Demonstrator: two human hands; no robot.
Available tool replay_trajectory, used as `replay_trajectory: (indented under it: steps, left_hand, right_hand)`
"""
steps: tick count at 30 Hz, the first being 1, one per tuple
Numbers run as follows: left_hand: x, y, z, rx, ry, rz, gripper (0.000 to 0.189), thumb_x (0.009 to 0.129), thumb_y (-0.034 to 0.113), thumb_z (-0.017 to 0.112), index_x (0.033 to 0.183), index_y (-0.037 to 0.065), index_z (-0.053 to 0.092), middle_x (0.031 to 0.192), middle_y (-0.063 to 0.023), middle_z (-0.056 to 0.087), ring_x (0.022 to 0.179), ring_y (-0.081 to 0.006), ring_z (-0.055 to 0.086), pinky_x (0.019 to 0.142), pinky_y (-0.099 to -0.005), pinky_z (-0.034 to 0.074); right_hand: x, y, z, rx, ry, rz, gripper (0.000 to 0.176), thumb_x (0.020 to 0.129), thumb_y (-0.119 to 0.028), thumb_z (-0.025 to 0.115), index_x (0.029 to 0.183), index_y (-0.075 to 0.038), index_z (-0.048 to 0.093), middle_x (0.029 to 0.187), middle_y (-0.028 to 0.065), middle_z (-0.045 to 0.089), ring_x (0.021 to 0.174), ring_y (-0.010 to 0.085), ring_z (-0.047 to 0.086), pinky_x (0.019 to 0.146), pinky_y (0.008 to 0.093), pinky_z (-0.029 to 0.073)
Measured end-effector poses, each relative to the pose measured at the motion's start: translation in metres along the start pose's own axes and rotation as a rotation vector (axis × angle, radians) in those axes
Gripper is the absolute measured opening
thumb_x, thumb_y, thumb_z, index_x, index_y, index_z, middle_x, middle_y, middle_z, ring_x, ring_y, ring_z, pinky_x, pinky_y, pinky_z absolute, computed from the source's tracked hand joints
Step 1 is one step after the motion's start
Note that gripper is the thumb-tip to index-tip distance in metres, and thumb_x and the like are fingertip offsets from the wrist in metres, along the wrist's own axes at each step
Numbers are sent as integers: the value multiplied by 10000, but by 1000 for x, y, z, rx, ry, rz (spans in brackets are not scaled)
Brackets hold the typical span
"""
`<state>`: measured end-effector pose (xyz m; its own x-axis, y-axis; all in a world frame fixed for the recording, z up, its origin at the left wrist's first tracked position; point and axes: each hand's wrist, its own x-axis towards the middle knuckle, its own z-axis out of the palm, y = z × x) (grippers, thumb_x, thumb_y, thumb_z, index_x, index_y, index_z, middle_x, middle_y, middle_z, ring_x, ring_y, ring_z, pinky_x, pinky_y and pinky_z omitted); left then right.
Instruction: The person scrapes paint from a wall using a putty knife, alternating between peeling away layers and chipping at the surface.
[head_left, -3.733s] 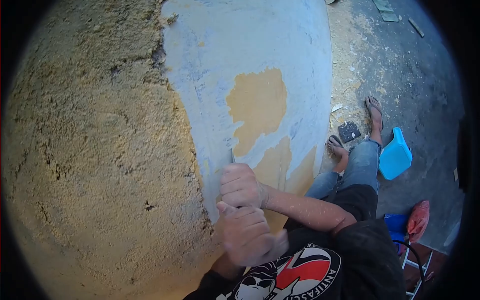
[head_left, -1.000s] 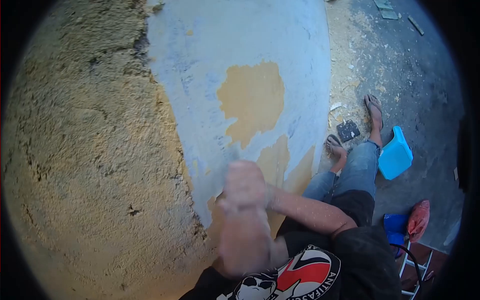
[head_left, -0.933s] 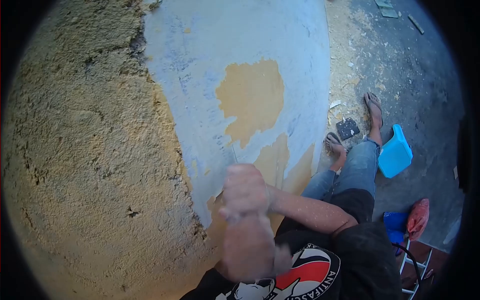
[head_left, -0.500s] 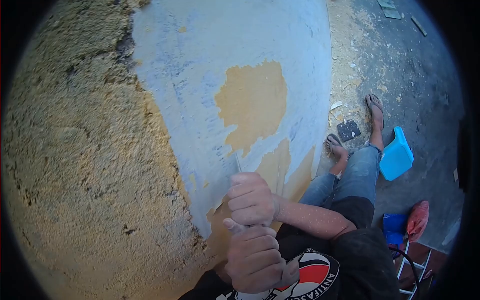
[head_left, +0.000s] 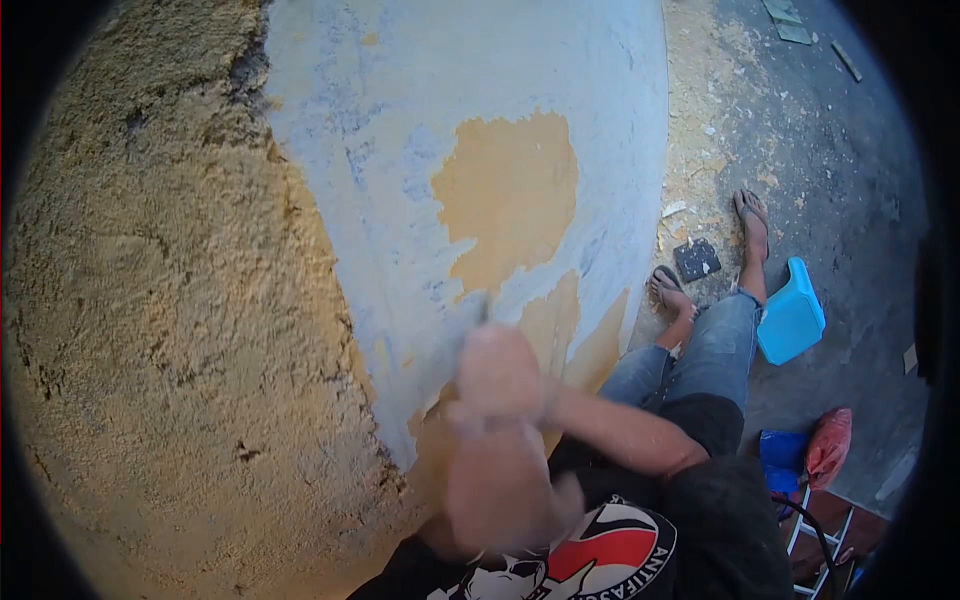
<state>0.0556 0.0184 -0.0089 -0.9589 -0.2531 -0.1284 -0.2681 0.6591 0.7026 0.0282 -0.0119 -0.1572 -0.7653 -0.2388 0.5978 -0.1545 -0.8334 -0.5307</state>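
Note:
Both fists are stacked on one handle in front of the wall, smeared by motion. My right hand point(head_left: 500, 372) is the upper one, closed round the tool near its blade. Below it, close to my shirt, my left hand point(head_left: 498, 492) is wrapped round the same tool. Only a thin dark stretch of the scraper point(head_left: 486, 308) shows past my right fist; the fingers hide its handle. Its tip overlaps the lower edge of a bare ochre patch point(head_left: 510, 195) in the whitish wall coating point(head_left: 390, 220).
Rough, crumbly yellowish wall point(head_left: 180, 300) fills the left side. Flakes litter the floor point(head_left: 720, 100) by the wall base. Near my sandalled feet point(head_left: 755, 220) lie a dark square block point(head_left: 697, 260) and a light-blue plastic stool point(head_left: 793, 318). A red bag point(head_left: 829, 447) and white ladder point(head_left: 845, 535) stand lower right.
My fists and the scraper have moved slightly up the view, the tip now nearer the ochre patch's lower edge. Both hands have blurred and keep their hold. The view has shifted slightly.

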Motion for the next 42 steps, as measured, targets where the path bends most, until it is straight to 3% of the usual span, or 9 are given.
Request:
replay_trajectory:
  steps: [9, 15, 18, 19, 21, 24, 37, 40, 42]
  left_hand:
    - [8, -13, 13, 330, 146, 159, 104, 745, 6, 547, 665, 33, 487, 646, -75, 507, 555, -244, 501, 481, -314, 385]
    - [-54, -17, 13, 1026, -191, -239, 93, 750, 84, 587, 696, 35, 530, 667, -79, 535, 616, -242, 560, 614, -291, 461]
    - [-12, -3, 15, 253, 183, 76, 204, 712, 220, 670, 619, 84, 551, 587, -70, 480, 616, -264, 535, 719, -509, 487]
    - [-26, 13, 12, 266, -21, -169, 202, 721, 175, 676, 607, 86, 535, 600, -79, 495, 595, -261, 533, 694, -483, 496]
    - [-6, -4, 14, 301, 35, 143, 223, 805, 16, 546, 597, 38, 466, 594, -62, 489, 532, -216, 548, 509, -332, 478]
    - [3, -8, 8, 166, 93, 146, 259, 798, 19, 560, 576, 53, 431, 583, -50, 476, 499, -186, 504, 486, -311, 450]
    - [14, -16, 26, 190, -8, 195, 287, 712, 76, 702, 511, 107, 500, 501, -30, 412, 472, -181, 457, 770, -375, 513]
    - [-15, -24, 23, 136, 203, 203, 203, 747, 183, 692, 614, 96, 566, 588, -86, 509, 533, -197, 518, 764, -391, 522]
    - [-66, -43, 19, 490, 195, -193, 178, 717, 61, 599, 565, 51, 505, 578, -87, 510, 543, -218, 526, 599, -358, 471]
  right_hand:
    - [-20, -1, 6, -118, -30, 75, 351, 722, -121, 708, 545, -128, 405, 555, -3, 365, 506, 186, 411, 470, 349, 283]
    - [-7, -6, 0, -18, -1, 41, 351, 697, -107, 693, 544, -121, 378, 548, -4, 314, 480, 182, 376, 469, 338, 259]
    - [-2, -14, 2, -50, 20, 35, 372, 716, -95, 694, 543, -110, 365, 548, -3, 310, 478, 181, 366, 469, 334, 249]
    - [0, -20, 3, 47, 15, 5, 378, 728, -93, 700, 544, -106, 370, 548, -2, 318, 479, 181, 365, 469, 334, 246]
    - [-8, -3, 3, 3, 25, 16, 365, 729, -94, 703, 548, -107, 386, 552, 0, 331, 482, 185, 372, 469, 334, 254]
    - [0, -13, 5, -16, 30, 27, 347, 744, -97, 706, 556, -110, 414, 557, -1, 357, 487, 189, 388, 470, 334, 273]
    - [2, 8, -10, 20, 82, -18, 428, 840, -68, 614, 521, -128, 335, 539, -7, 309, 449, 174, 345, 450, 331, 245]
    - [9, -13, -8, -20, 110, -25, 408, 814, -60, 636, 535, -123, 345, 545, -6, 316, 453, 181, 344, 453, 337, 266]
    - [-19, 22, -8, -125, 82, 14, 348, 780, -95, 674, 563, -125, 403, 554, -9, 333, 478, 187, 367, 462, 338, 274]
